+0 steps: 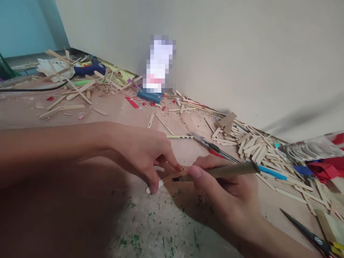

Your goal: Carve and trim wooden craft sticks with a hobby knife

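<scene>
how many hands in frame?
2. Left hand at centre, fingertips pinning a craft stick; right hand lower right, gripping a brown-handled tool whose tip meets the stick. No other person's hands in view.

Pale matt wooden stick (161, 182), brown matt tool handle (228, 171).

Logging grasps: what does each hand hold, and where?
Right hand grips a tan-handled tool near its dark tip. Left hand presses a flat wooden stick down with its fingers at the rounded end.

left hand (142, 150) pinching downward, right hand (228, 195) clenched, thumb forward
</scene>
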A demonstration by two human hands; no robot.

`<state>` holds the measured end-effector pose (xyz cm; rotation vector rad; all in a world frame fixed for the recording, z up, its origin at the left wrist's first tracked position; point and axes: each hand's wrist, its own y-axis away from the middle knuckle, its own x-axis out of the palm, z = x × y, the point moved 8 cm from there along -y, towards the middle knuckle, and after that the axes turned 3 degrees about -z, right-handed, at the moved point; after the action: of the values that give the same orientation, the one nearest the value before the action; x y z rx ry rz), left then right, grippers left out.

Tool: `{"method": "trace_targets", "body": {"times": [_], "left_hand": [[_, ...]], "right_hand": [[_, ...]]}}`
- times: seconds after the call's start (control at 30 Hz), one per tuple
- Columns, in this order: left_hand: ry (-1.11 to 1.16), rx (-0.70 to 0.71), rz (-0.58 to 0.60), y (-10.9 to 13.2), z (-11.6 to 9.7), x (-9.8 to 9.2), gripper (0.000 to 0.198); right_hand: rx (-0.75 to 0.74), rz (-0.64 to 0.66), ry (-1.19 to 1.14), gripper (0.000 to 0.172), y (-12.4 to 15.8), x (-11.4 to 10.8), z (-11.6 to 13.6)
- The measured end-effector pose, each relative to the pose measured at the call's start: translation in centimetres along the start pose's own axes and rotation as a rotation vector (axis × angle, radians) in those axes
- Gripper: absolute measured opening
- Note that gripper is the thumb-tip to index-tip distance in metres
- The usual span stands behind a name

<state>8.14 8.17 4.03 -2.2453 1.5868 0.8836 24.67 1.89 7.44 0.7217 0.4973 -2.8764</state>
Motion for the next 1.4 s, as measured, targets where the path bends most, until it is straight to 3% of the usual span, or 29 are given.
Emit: {"method": "trace_targets", "body": {"times": [0.17,0.3,0.43,0.63,0.77,0.93,1.07,1.27,1.4], "left_hand": [[0.016,0.052,-0.05,-0.1,-0.3,-0.1,0.031],[0.012,0.047,-0.049,-0.1,-0.3,-0.1,0.026],[0.002,0.013,-0.047,-0.2,0.0,-0.1,0.019],[-0.034,0.009,-0.047,-0.6,-0.2,-0.3,0.033],[-0.072,0.009,-0.038,-0.6,-0.6,-0.3,0.032],[-0.107,-0.018,-0.029,-0.6,-0.8,-0.2,0.028],[-0.088,0.002,-0.03,-0.8,-0.9,-0.2,0.023],[-0.139,-0.042,-0.038,-0.9,-0.7,-0.4,0.031],[-0.2,-0.052,-0.012,-0.9,-1.0,-0.2,0.034]], "right_hand": [[0.062,-0.04,0.038,0.068,0.1,-0.1,-0.6],[0.083,-0.054,0.055,0.063,0.3,0.0,-1.2],[0.074,-0.082,0.056,0.071,0.2,-0.1,-1.6],[0.049,-0.074,0.071,0.071,0.1,0.1,-1.5],[0.029,-0.072,0.108,0.063,0.1,0.0,-1.2],[-0.129,-0.074,0.108,0.04,0.6,-0.2,-0.5],[-0.131,-0.066,0.113,0.031,0.9,-0.1,-0.5],[-0.233,0.035,0.246,0.012,1.5,0.4,1.1],[-0.249,0.021,0.262,0.016,1.7,0.4,1.6]]}}
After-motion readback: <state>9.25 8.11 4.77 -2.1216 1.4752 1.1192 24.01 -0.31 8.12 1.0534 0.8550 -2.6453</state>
